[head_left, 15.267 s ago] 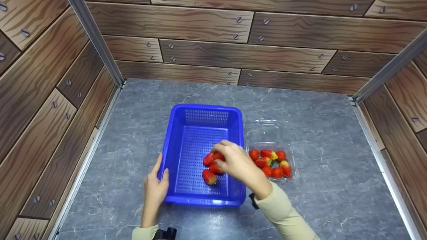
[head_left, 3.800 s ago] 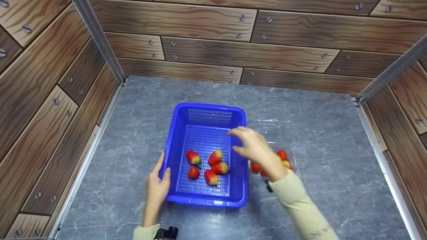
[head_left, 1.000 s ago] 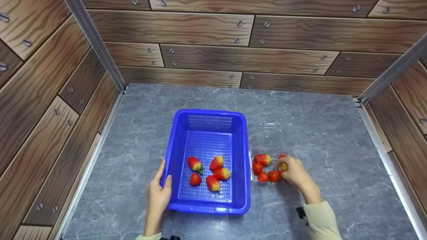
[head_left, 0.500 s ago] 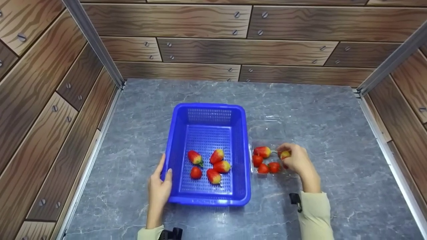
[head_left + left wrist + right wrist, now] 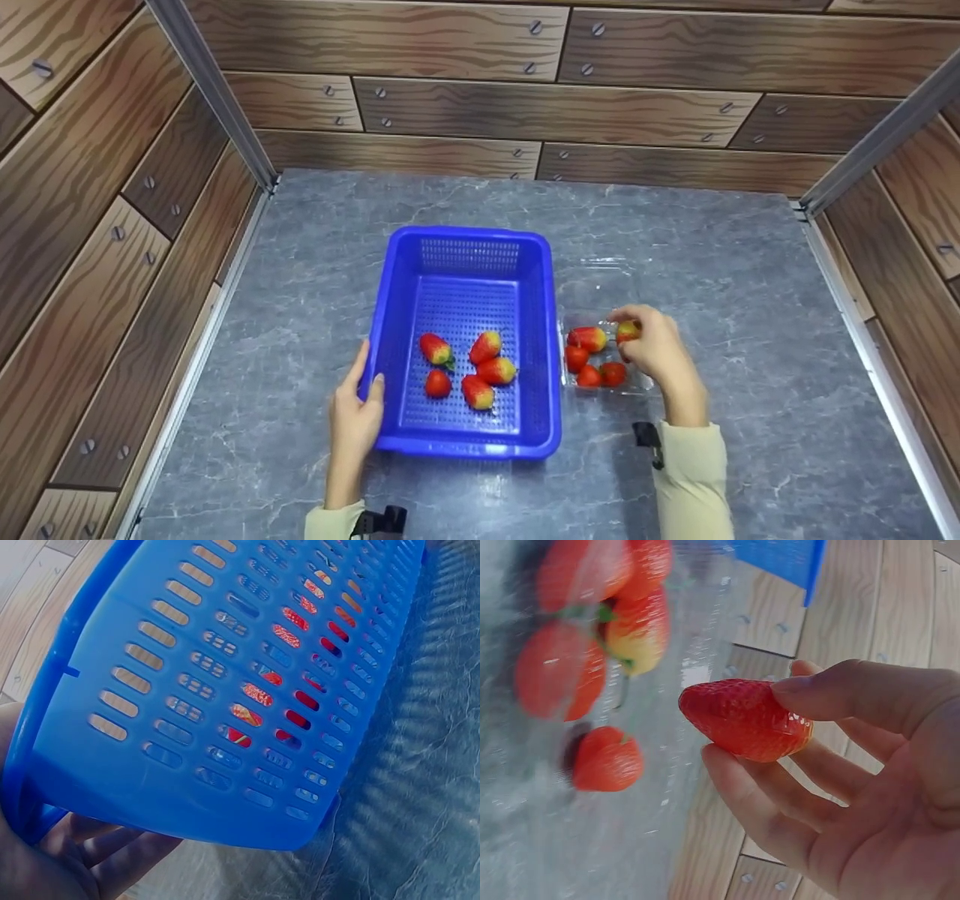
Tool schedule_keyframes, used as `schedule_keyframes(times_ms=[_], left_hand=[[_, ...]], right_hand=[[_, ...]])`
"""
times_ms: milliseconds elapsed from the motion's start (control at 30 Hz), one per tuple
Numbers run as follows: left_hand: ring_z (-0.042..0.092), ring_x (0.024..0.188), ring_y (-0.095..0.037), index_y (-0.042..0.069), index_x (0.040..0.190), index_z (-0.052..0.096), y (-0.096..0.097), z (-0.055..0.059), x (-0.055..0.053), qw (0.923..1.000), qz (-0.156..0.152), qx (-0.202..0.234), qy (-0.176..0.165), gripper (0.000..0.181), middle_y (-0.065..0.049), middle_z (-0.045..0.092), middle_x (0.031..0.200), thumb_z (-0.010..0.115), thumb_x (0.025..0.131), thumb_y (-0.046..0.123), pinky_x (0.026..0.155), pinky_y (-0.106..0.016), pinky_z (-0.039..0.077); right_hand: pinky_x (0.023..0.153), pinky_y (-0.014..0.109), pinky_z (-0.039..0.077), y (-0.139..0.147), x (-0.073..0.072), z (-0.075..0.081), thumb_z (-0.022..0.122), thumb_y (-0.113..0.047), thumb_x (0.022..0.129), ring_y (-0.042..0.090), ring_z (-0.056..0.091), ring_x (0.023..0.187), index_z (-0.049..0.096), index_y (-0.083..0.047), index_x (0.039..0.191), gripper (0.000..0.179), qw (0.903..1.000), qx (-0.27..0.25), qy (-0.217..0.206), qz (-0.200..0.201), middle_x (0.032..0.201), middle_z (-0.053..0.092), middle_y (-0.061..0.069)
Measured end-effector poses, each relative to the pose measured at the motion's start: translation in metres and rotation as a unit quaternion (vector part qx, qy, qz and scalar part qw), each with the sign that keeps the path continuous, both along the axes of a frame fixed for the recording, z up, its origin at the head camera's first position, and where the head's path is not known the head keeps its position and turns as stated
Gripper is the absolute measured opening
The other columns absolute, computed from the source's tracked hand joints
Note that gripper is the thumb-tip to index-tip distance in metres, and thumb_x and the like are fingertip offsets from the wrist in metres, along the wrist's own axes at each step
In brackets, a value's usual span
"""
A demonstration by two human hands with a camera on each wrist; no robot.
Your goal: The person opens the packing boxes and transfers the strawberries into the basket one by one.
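Observation:
A blue perforated plastic basket (image 5: 480, 442) stands mid-table, and several red-and-yellow strawberries (image 5: 496, 370) lie in its near half. My left hand (image 5: 354, 420) grips the basket's left rim, thumb over the edge and fingers outside. In the left wrist view, fingers (image 5: 124, 859) show beneath the rim. My right hand (image 5: 660, 352) pinches a strawberry (image 5: 742, 720) between thumb and fingers, above the right side of a clear plastic box (image 5: 637, 388). Several more strawberries (image 5: 587, 339) lie inside the box, to the right of the basket.
The box's clear lid (image 5: 600, 285) lies folded back behind it. Wood-patterned walls (image 5: 450, 105) enclose the grey marbled table (image 5: 315, 247) at the back and both sides.
Over the last second my right hand has lifted a strawberry from the box and shifted slightly left. The left hand keeps its grip. Since the oldest frame, the basket holds more strawberries, the box fewer.

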State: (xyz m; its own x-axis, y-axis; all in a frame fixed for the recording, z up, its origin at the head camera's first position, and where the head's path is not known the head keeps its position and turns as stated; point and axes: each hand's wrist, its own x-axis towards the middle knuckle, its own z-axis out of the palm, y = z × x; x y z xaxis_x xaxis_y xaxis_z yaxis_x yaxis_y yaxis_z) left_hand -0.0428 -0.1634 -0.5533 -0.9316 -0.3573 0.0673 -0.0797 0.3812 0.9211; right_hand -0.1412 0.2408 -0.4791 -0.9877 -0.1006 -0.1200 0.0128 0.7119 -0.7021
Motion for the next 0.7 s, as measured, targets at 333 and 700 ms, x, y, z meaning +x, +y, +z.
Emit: schedule_keyframes(times_ms=[333, 700], left_hand=[[0.049, 0.131, -0.036, 0.015, 0.147, 0.050, 0.001, 0.001, -0.001, 1.0000, -0.003, 0.007, -0.002, 0.057, -0.015, 0.051, 0.145, 0.061, 0.093, -0.001, 0.110, -0.049, 0.037], [0.050, 0.130, -0.037, 0.016, 0.147, 0.050, 0.001, 0.000, -0.001, 1.0000, 0.003, 0.002, -0.006, 0.057, -0.016, 0.051, 0.144, 0.061, 0.093, 0.000, 0.108, -0.050, 0.040]], right_hand=[[0.064, 0.034, 0.048, -0.026, -0.003, 0.028, 0.057, 0.017, 0.070, 0.031, 0.054, 0.087, 0.069, 0.001, 0.116, 0.051, 0.9987, -0.005, 0.047, 0.020, 0.112, 0.065, 0.021], [0.096, 0.050, 0.047, -0.079, -0.006, 0.047, 0.064, 0.014, 0.070, 0.034, 0.059, 0.110, 0.072, -0.002, 0.112, 0.046, 0.9917, -0.016, 0.104, 0.074, 0.114, 0.067, 0.017]])
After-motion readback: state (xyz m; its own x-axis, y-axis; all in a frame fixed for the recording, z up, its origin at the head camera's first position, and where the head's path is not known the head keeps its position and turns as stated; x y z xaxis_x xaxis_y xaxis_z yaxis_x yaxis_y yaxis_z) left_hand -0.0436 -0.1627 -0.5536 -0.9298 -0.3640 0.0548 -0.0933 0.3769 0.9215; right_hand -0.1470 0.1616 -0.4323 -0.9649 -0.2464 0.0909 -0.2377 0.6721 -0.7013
